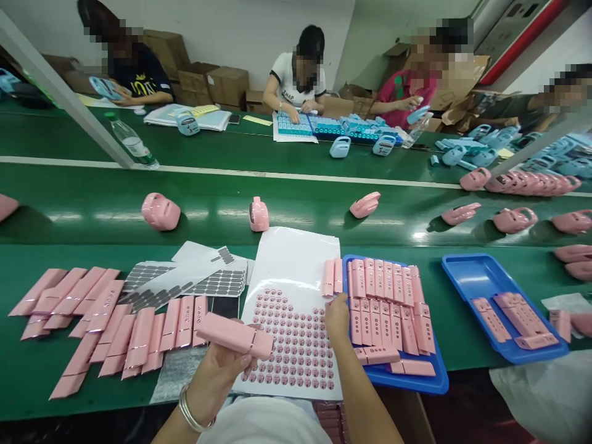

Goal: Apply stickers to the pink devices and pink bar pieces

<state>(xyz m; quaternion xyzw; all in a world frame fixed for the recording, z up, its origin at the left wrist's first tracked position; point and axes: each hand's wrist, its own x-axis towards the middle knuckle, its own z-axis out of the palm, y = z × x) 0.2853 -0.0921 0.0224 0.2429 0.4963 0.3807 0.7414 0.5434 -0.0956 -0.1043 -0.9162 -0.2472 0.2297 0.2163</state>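
My left hand (pixel 222 373) is raised over the near table edge, fingers closed round a long pink plastic panel (pixel 234 333). My right hand (pixel 337 316) reaches forward with fingers curled down onto a white sticker sheet (pixel 296 265) covered in small round pink stickers (pixel 296 345), close to two pink panels (pixel 332 276) lying on the sheet. What its fingertips pinch is hidden. Just right of it a blue tray (pixel 416 382) holds rows of pink panels (pixel 386 299). More pink panels (pixel 106 320) lie spread out at the left.
Grey sticker sheets (pixel 185 280) lie behind the left panels. A second blue tray (pixel 467 274) holds a few panels. Pink housings (pixel 160 211) ride the green conveyor belt (pixel 296 213). Several other people work on blue parts across the belt. A water bottle (pixel 134 145) stands at the far left.
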